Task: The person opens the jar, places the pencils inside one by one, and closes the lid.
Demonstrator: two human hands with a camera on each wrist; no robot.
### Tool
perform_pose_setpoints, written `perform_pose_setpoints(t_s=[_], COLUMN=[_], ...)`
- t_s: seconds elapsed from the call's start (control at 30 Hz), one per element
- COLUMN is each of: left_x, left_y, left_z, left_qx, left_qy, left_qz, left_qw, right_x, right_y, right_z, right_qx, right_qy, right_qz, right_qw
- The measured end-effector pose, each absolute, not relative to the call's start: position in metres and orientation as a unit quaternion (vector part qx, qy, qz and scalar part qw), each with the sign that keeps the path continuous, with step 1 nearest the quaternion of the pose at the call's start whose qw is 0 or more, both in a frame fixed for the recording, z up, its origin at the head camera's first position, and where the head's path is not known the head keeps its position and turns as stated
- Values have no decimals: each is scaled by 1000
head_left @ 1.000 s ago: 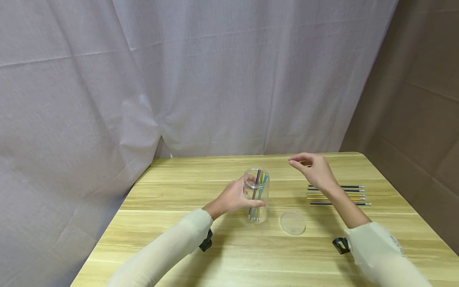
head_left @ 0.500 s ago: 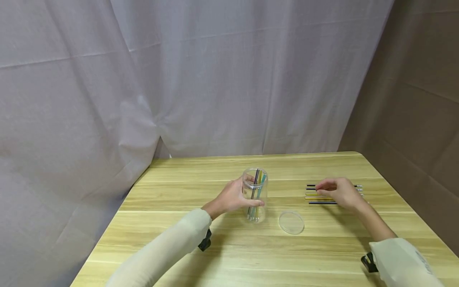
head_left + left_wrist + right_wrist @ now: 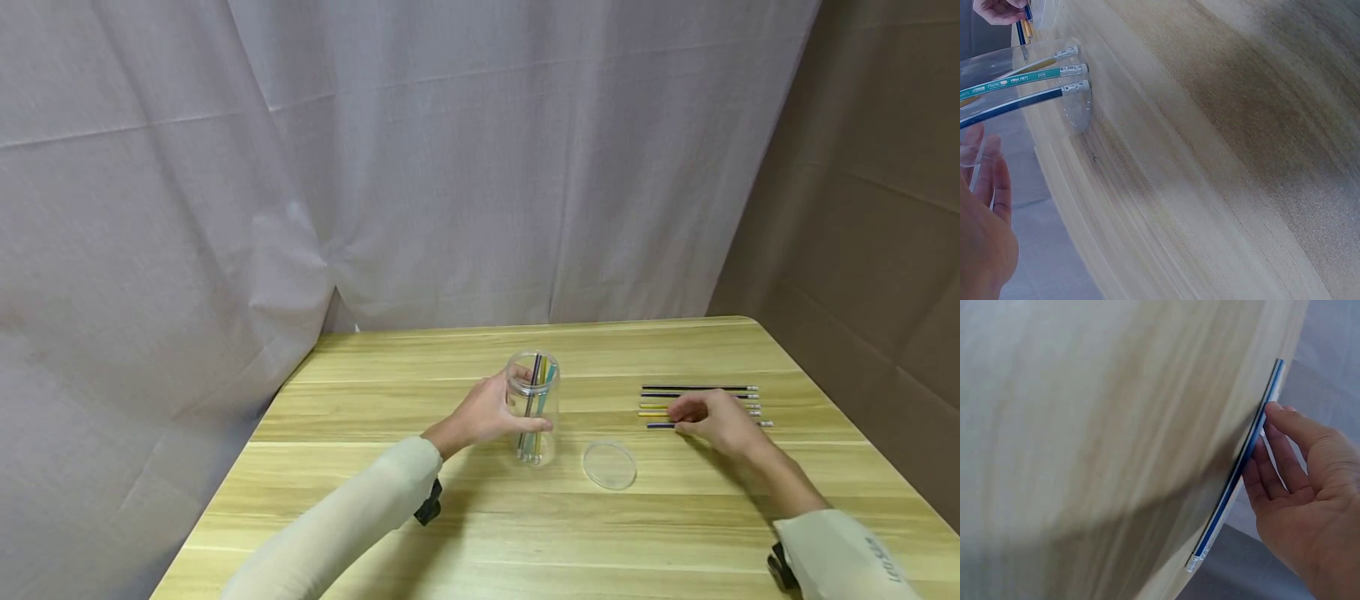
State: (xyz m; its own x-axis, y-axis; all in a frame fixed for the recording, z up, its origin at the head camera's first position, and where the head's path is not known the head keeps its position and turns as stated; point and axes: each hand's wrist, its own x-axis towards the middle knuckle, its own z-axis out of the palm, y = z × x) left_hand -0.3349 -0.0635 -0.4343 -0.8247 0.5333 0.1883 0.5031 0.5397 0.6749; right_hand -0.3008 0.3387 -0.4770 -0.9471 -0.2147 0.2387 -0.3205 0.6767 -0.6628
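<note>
My left hand (image 3: 487,408) grips a clear plastic jar (image 3: 551,429) that stands upright on the table, thumb and fingers wrapped around its side. Inside the jar lean several pencils: a teal one (image 3: 1019,79), a dark blue one (image 3: 1016,104) and a yellow one (image 3: 1041,63), eraser ends down. On the right, my right hand (image 3: 720,421) pinches a blue pencil (image 3: 1225,494) between thumb and fingertips, close over the tabletop. This is the nearest pencil of a row lying side by side. Beyond it lie yellow pencils (image 3: 651,413) and a black pencil (image 3: 697,387), partly covered by the hand.
A round clear lid (image 3: 610,465) lies flat on the wooden table (image 3: 525,533), between the jar and the pencil row. A grey cloth (image 3: 450,167) hangs behind the table's far edge, and a brown one (image 3: 870,217) hangs at the right.
My right hand has moved right and down from above the table to the pencil row, where it now pinches the nearest blue pencil. The left hand and jar stay in place.
</note>
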Motion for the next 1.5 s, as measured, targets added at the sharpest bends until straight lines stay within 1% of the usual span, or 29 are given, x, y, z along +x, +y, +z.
perform_pose_setpoints(t_s=[0.33, 0.53, 1.03, 1.4, 1.5], left_x=[-336, -336, -334, -335, -335], left_y=[-63, -61, -61, -61, -61], left_z=[-436, -436, -436, -435, -436], left_qx=[296, 297, 299, 295, 296], left_qy=[877, 876, 874, 877, 877], left_qz=[378, 380, 383, 378, 379], left_qw=[17, 14, 17, 16, 15], right_x=[-302, -302, -303, -304, -303], right_y=[337, 334, 306, 282, 274], right_z=[-484, -483, -484, -465, -456], right_qx=[157, 168, 162, 135, 130], right_qy=[-917, -918, -892, -833, -818], right_qz=[352, 343, 413, 534, 559], right_qw=[105, 106, 87, 46, 43])
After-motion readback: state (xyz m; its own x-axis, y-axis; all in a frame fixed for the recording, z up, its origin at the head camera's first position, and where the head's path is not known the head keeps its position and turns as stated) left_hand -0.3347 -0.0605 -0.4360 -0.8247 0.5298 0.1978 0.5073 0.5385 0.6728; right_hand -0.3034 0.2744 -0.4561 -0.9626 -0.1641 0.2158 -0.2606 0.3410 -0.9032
